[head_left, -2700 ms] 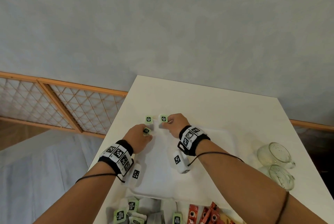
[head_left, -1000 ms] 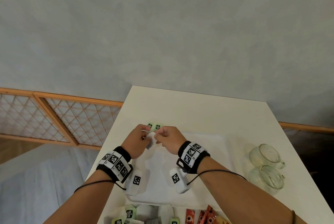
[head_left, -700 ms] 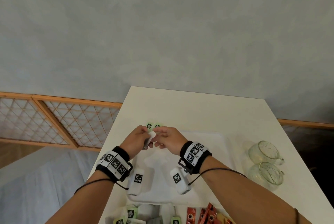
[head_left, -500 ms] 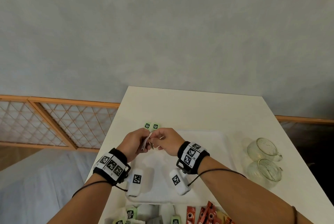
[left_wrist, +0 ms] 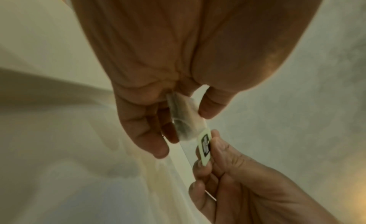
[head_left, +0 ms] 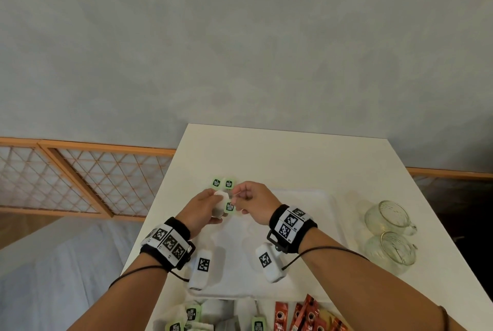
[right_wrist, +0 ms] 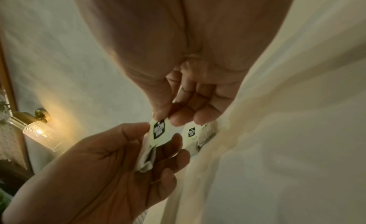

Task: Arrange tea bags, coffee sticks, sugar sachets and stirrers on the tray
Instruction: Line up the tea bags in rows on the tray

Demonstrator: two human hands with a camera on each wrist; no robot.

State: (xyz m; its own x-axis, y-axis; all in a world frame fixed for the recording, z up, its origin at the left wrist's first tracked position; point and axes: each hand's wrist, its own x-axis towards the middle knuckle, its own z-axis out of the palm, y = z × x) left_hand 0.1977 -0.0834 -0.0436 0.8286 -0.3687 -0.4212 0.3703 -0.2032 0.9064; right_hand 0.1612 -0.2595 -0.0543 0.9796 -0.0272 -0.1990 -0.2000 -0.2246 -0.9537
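Above the far left corner of the white tray (head_left: 301,226), my left hand (head_left: 202,209) pinches a white tea bag (head_left: 219,206) (left_wrist: 183,120) (right_wrist: 146,158) between thumb and fingers. My right hand (head_left: 252,201) pinches that bag's green tag (head_left: 229,207) (left_wrist: 205,146) (right_wrist: 159,131). Two more green-tagged tea bags (head_left: 222,183) (right_wrist: 198,133) lie at the tray's far left corner. More tea bags (head_left: 192,316) and red coffee sticks (head_left: 301,317) lie on the table in front of the tray.
Two glass cups (head_left: 389,232) stand on the white table (head_left: 280,154) to the right of the tray. A wooden lattice railing (head_left: 80,183) runs along the left, beyond the table's edge. A lit wall lamp (right_wrist: 37,130) shows in the right wrist view.
Both hands drew back from the tray's far corner and lifted. The right hand has pulled the green tag out from the tea bag the left hand holds.
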